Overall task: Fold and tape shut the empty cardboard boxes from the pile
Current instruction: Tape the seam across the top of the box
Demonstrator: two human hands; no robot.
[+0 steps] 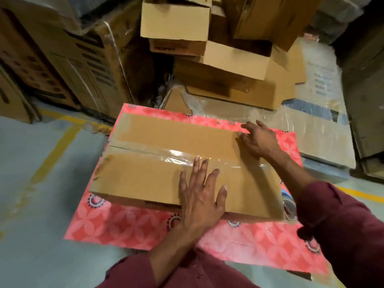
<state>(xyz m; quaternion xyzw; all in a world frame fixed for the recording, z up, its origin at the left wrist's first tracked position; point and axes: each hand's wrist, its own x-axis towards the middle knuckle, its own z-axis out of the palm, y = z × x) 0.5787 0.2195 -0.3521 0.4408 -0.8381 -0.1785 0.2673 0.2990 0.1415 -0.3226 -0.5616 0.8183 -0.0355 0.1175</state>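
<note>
Taking the cardboard box [166,163] as the landmark: it lies flaps-closed on a red patterned mat [128,223] spread on the floor, directly in front of the person, with mat showing on its near, far and right sides. The left hand [200,192] lies flat on the box's near flap, fingers straight and spread, holding nothing, its fingertips reaching the strip of clear tape [187,157] that runs along the centre seam; the right hand [258,140] rests on the far flap toward the box's right end, fingers loosely extended and grasping nothing, pressing down beside the seam. At the box's near right corner a tape roll [289,204] sits on the mat, partly hidden by the right sleeve.

The step in hand looks like smoothing the tape down; the glossy strip seems to cover the seam's right and middle stretch, while toward the left end the gap between the flaps appears bare, though blur makes this uncertain. To do it well, keep the near flap pinned flat; sweep the palm along the seam from the stuck end outward so no wrinkles stay; carry the tape over both end edges.

Beyond the box, the pile of open boxes [207,48] stands waiting; taller wrapped cartons [87,65] stand to the far left.
</note>
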